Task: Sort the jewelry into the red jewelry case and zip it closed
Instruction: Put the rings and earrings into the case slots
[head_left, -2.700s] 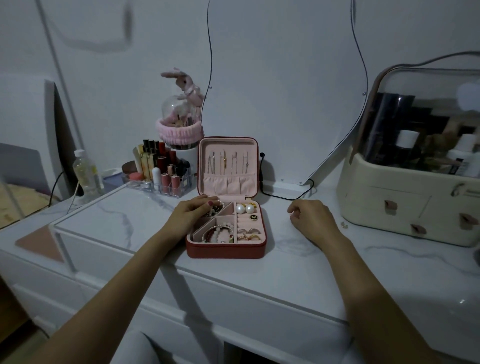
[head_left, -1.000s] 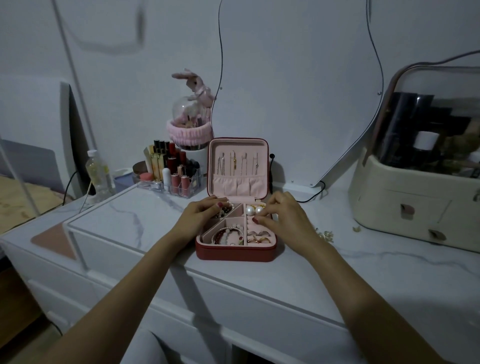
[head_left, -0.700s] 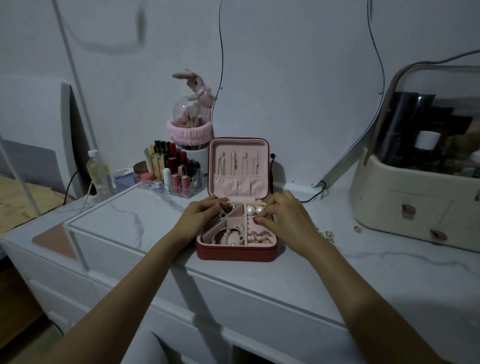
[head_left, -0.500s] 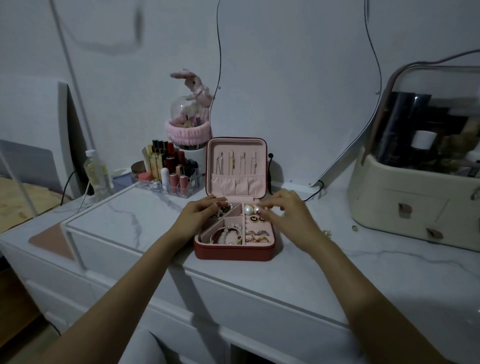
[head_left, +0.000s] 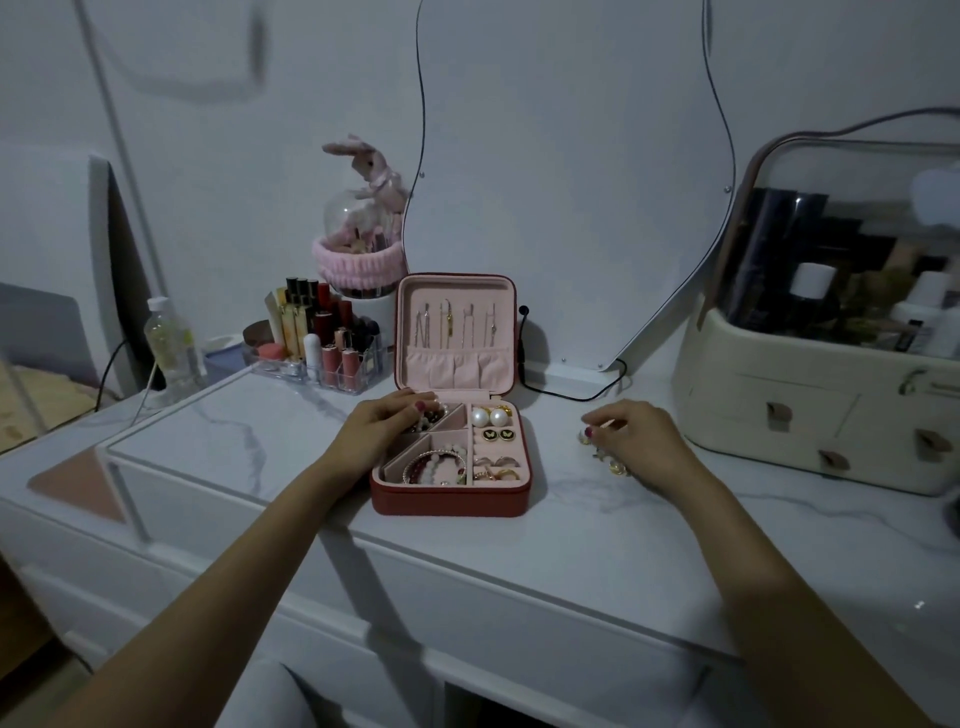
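Observation:
The red jewelry case (head_left: 449, 503) lies open on the marble table, its pink lid upright with several pins hanging inside. Its compartments hold two pearl earrings (head_left: 489, 416), a pair of black round earrings (head_left: 497, 434), rings (head_left: 494, 467) and bead bracelets (head_left: 435, 467). My left hand (head_left: 384, 428) rests on the case's back-left corner, fingers over a beaded piece there. My right hand (head_left: 636, 441) hovers over small loose gold earrings (head_left: 616, 467) on the table to the right of the case, fingertips curled down at them. I cannot tell whether it pinches one.
A clear organiser of lipsticks (head_left: 322, 345) and a plastic bottle (head_left: 169, 345) stand back left. A pink bunny dome (head_left: 363, 228) stands behind the case. A cream cosmetics box (head_left: 810, 405) fills the right. A black cable (head_left: 571, 392) runs behind the case by the mirror (head_left: 566, 156).
My right hand has left the case's earring compartment and moved right to the loose earrings on the table. The black earrings now lie in the case. My left hand stayed on the case.

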